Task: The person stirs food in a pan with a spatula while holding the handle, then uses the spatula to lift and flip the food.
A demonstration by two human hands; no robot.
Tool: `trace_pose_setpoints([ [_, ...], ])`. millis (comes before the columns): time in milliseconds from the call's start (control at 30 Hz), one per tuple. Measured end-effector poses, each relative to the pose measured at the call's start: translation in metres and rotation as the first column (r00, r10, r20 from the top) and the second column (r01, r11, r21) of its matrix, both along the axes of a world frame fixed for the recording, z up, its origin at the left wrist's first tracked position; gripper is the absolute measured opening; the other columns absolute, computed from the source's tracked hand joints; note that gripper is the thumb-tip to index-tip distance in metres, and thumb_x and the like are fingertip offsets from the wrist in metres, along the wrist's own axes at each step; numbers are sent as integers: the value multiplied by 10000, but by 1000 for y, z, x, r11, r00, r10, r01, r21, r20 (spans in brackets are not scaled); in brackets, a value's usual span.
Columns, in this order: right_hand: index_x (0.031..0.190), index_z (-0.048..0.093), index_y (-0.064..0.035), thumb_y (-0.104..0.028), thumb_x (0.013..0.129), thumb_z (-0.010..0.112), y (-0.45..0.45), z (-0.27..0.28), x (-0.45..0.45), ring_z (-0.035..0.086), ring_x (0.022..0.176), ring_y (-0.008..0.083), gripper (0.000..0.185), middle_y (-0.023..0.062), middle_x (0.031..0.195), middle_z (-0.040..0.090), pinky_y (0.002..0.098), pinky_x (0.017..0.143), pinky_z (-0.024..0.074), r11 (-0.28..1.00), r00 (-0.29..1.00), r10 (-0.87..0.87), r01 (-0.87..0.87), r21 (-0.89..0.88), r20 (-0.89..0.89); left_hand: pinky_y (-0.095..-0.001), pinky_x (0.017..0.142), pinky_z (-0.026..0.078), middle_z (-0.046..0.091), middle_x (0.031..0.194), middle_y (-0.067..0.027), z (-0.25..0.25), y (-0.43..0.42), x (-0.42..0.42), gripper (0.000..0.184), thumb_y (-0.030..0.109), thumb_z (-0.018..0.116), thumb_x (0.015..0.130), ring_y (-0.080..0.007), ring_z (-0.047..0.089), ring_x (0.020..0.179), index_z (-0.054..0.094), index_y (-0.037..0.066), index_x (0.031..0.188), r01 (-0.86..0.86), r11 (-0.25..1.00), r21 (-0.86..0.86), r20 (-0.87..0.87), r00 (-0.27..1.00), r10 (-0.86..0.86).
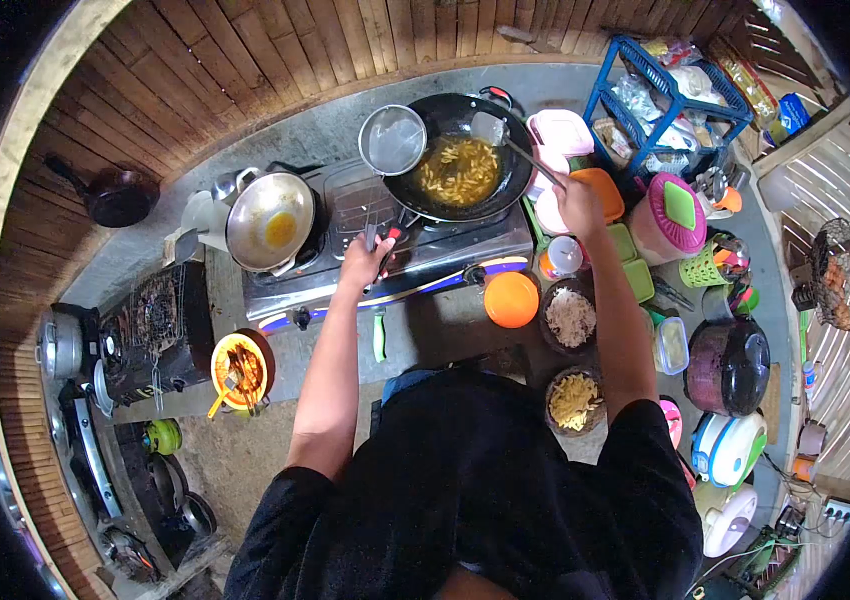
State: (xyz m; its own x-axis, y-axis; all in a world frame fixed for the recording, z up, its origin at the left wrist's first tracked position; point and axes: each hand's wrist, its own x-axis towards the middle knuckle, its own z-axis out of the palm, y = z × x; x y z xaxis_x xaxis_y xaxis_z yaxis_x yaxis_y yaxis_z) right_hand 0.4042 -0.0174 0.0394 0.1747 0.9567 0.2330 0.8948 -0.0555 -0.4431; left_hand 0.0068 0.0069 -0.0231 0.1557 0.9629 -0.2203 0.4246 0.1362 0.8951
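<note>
A black wok (440,112) on the stove holds pale yellow pieces in oil (460,172). My right hand (581,205) is closed around the long handle of a spatula (490,128), whose blade is at the wok's upper right, above the oil. My left hand (362,262) is closed on the handle of a round mesh strainer (392,140). The strainer overlaps the wok's left rim. The wok's red and black handle (394,236) lies against my left fingers; whether they grip it too, I cannot tell.
Left of the wok, a silver pan (271,222) with some yellow liquid sits on the stove (395,277). An orange lid (511,300), a bowl of pale shreds (571,316) and a bowl of yellow pieces (574,400) are near my right arm. A blue rack (670,105) stands far right.
</note>
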Motion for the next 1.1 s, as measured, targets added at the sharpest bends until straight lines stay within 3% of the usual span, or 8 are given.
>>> trace_pose_setpoints([
  [233, 1053, 677, -50, -158, 847, 591, 8, -41, 24, 658, 813, 355, 248, 216, 903, 657, 414, 698, 509, 965, 952, 264, -259, 50, -156, -288, 344, 413, 641, 662, -68, 7, -2, 1, 330, 322, 660, 868, -142, 569, 425, 481, 45, 859, -4, 1000, -26, 9, 1000, 4],
  [300, 1046, 677, -27, -140, 837, 604, 5, -40, 23, 662, 705, 239, 249, 148, 807, 686, 356, 646, 498, 943, 881, 286, -329, -53, -377, -287, 345, 413, 643, 664, -70, 9, -3, 1, 330, 321, 660, 868, -142, 569, 425, 477, 46, 866, -1, 1000, -18, -12, 1000, 1],
  [400, 1041, 673, 2, -122, 832, 610, -4, -24, 20, 583, 653, 124, 251, 61, 716, 644, 299, 618, 471, 892, 826, 313, -425, -152, -468, -286, 348, 412, 646, 670, -75, 10, -4, 1, 327, 318, 660, 868, -141, 569, 426, 477, 47, 865, -2, 1000, -4, -32, 999, 2],
  [600, 1048, 659, 26, -130, 838, 602, -18, -17, 16, 553, 661, 106, 267, 32, 677, 589, 270, 626, 455, 905, 735, 321, -424, -36, -597, -287, 355, 414, 650, 677, -73, 8, -3, 0, 324, 314, 665, 866, -140, 569, 431, 479, 49, 864, 4, 1000, -15, 10, 1000, -4],
  [833, 1034, 663, 2, -179, 860, 591, -25, 15, 23, 628, 688, 201, 261, 135, 798, 669, 304, 634, 477, 914, 848, 392, -404, 43, -356, -287, 355, 417, 655, 688, -66, 1, -1, 0, 313, 308, 662, 869, -139, 564, 423, 477, 56, 864, -9, 1000, -20, -25, 1000, 9],
  [933, 1134, 609, 20, -150, 893, 560, -22, 30, 21, 638, 788, 177, 299, 119, 855, 678, 273, 710, 476, 937, 949, 226, -274, -217, -219, -287, 350, 417, 653, 686, -67, 3, -1, 1, 317, 310, 661, 871, -138, 562, 420, 475, 54, 861, -19, 1000, -12, -14, 1000, 18],
  [1000, 1118, 616, 8, -145, 878, 564, -15, 17, 22, 660, 824, 289, 289, 186, 882, 672, 345, 725, 496, 947, 951, 299, -285, 150, -82, -288, 347, 416, 651, 684, -68, 3, -2, 1, 319, 312, 661, 871, -138, 561, 418, 474, 54, 860, -8, 1000, -8, -17, 1000, 8],
  [1100, 1092, 627, 7, -146, 876, 560, -2, 3, 28, 642, 873, 349, 273, 199, 914, 664, 393, 761, 494, 970, 982, 187, -182, 163, -17, -294, 343, 413, 646, 675, -69, 2, 0, -1, 325, 315, 665, 869, -141, 558, 414, 473, 53, 855, 1, 1000, -13, -12, 1000, -1],
])
